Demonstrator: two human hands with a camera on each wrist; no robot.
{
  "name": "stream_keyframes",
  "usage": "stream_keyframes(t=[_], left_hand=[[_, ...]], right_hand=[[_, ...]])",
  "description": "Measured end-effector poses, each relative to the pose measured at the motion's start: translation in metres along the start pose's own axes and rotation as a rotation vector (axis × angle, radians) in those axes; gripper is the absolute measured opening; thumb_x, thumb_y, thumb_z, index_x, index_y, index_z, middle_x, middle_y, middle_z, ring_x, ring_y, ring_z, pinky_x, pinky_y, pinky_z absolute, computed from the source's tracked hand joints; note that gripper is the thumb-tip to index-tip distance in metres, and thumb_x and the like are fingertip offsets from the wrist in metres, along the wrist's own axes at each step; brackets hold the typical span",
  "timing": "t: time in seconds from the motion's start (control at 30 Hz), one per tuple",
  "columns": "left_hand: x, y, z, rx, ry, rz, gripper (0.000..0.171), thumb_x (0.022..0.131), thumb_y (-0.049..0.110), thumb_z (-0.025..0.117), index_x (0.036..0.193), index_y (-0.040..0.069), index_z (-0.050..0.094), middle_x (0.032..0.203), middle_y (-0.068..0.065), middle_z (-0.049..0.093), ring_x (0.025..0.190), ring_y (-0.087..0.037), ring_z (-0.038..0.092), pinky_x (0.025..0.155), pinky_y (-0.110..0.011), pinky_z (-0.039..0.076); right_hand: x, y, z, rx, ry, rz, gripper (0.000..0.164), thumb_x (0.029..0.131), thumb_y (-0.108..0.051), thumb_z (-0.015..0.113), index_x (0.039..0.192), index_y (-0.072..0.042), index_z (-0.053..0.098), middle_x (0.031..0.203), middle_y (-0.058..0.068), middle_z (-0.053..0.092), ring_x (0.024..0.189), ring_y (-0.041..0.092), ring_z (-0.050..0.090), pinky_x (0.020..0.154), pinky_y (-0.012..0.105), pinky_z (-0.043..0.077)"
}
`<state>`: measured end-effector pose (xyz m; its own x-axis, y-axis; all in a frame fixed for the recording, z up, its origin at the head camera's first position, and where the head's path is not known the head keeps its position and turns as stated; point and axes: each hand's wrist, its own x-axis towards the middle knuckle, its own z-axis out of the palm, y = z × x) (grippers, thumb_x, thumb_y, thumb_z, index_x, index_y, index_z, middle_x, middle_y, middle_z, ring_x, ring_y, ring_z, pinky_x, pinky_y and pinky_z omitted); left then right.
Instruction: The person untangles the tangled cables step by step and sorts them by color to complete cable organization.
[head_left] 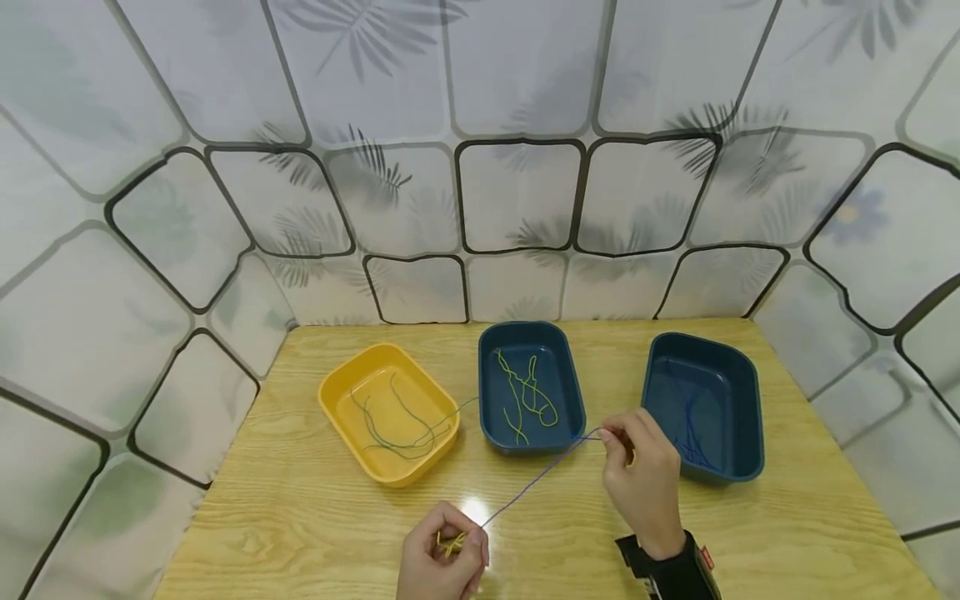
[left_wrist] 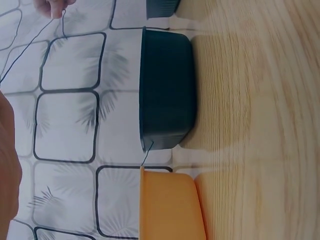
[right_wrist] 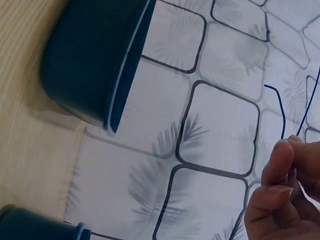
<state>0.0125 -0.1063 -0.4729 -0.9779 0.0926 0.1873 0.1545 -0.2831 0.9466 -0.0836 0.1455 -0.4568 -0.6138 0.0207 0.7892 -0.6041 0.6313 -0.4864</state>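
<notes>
A blue string (head_left: pixel 531 485) runs taut on a slant between the two hands, over the wooden table. My right hand (head_left: pixel 647 483) pinches its upper end between thumb and index finger, near the right-hand bin. In the right wrist view a short loose tail of the blue string (right_wrist: pixel 283 111) sticks up past the fingertips. Lower down, near the table's front, my left hand (head_left: pixel 442 557) pinches the other end. Its curled fingers also hold a small bunch of yellow strings (head_left: pixel 452 546), partly hidden in the palm.
A yellow bin (head_left: pixel 335 418) at left holds green strings, one reaching over its rim towards the middle dark blue bin (head_left: pixel 491 333). Yellow-green strings lie in that middle bin. Blue strings (head_left: pixel 693 433) lie in the right dark blue bin (head_left: pixel 752 417). Patterned cloth (head_left: pixel 517 200) surrounds the table.
</notes>
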Motion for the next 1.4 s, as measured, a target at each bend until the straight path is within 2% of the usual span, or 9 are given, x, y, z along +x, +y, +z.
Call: stream_keyframes(t=[0.13,0.23,0.6,0.77,0.93,1.03,1.13,1.23,1.4], left_hand=[[0.003,-0.001,0.001,-0.005,-0.169,-0.099,0.008,0.091,-0.012,0.057,0.092,-0.005,0.052,0.078,-0.006,0.063,0.054,-0.007,0.049,0.043,-0.015,0.040],[0.004,-0.002,0.000,0.006,-0.241,-0.147,0.007,0.092,-0.011,0.054,0.093,-0.005,0.050,0.083,-0.002,0.062,0.058,-0.007,0.050,0.049,-0.015,0.040],[0.014,-0.018,0.009,0.002,-0.205,-0.020,0.017,0.081,-0.022,0.048,0.083,-0.006,0.050,0.084,-0.027,0.059,0.061,-0.008,0.050,0.048,-0.017,0.040],[0.012,-0.014,0.004,0.029,-0.167,-0.090,0.003,0.094,-0.008,0.059,0.096,-0.006,0.058,0.087,-0.017,0.064,0.057,-0.009,0.053,0.045,-0.019,0.046],[0.013,-0.013,-0.003,0.068,-0.089,-0.043,0.015,0.098,0.006,0.064,0.106,-0.007,0.061,0.096,-0.023,0.068,0.067,-0.021,0.069,0.057,-0.035,0.060],[0.014,-0.013,-0.004,0.062,-0.071,-0.001,0.014,0.099,0.005,0.063,0.106,-0.007,0.061,0.099,-0.024,0.068,0.073,-0.027,0.072,0.063,-0.041,0.061],[0.014,-0.013,-0.003,0.029,-0.111,0.065,0.011,0.100,-0.001,0.059,0.107,-0.008,0.061,0.100,-0.025,0.068,0.075,-0.031,0.073,0.063,-0.045,0.061],[0.014,-0.014,-0.003,-0.011,-0.174,0.147,0.011,0.100,-0.008,0.054,0.109,-0.009,0.061,0.099,-0.027,0.068,0.074,-0.033,0.072,0.060,-0.046,0.060],[0.014,-0.013,-0.002,-0.082,-0.240,0.221,0.019,0.099,-0.016,0.049,0.114,-0.013,0.058,0.100,-0.031,0.066,0.072,-0.034,0.071,0.056,-0.047,0.059]], right_hand=[[-0.002,0.005,0.000,-0.049,0.037,0.016,0.026,0.076,0.020,0.076,0.087,-0.002,0.065,0.081,0.006,0.055,0.064,0.010,0.040,0.057,0.022,0.032],[-0.001,0.006,0.000,-0.078,0.028,0.038,0.023,0.079,0.018,0.075,0.087,-0.001,0.064,0.082,0.007,0.055,0.064,0.011,0.041,0.057,0.023,0.033],[-0.010,0.017,-0.016,-0.186,0.068,0.121,0.010,0.085,0.012,0.069,0.087,0.004,0.064,0.082,0.013,0.056,0.064,0.017,0.045,0.059,0.023,0.036],[-0.003,0.014,-0.012,-0.157,0.028,0.112,0.011,0.085,0.012,0.072,0.087,0.003,0.064,0.081,0.012,0.055,0.064,0.016,0.044,0.059,0.022,0.035],[0.001,0.006,-0.010,-0.171,-0.136,0.116,0.021,0.080,0.015,0.076,0.091,0.000,0.067,0.083,0.005,0.055,0.067,0.011,0.045,0.057,0.020,0.035],[0.003,-0.001,-0.009,-0.149,-0.186,0.036,0.019,0.085,0.007,0.076,0.103,0.000,0.072,0.089,0.005,0.057,0.068,0.010,0.046,0.056,0.018,0.036],[0.005,-0.011,-0.006,-0.001,-0.224,-0.125,0.023,0.097,-0.009,0.068,0.118,0.001,0.071,0.099,0.007,0.059,0.070,0.009,0.048,0.058,0.014,0.037],[0.003,-0.027,0.000,0.210,-0.384,-0.275,0.033,0.104,-0.024,0.057,0.127,-0.002,0.068,0.111,0.007,0.057,0.076,0.008,0.051,0.065,0.010,0.041],[-0.004,-0.048,0.008,0.384,-0.636,-0.383,0.022,0.105,-0.015,0.056,0.120,-0.009,0.070,0.110,0.001,0.058,0.080,0.004,0.053,0.070,0.008,0.044]])
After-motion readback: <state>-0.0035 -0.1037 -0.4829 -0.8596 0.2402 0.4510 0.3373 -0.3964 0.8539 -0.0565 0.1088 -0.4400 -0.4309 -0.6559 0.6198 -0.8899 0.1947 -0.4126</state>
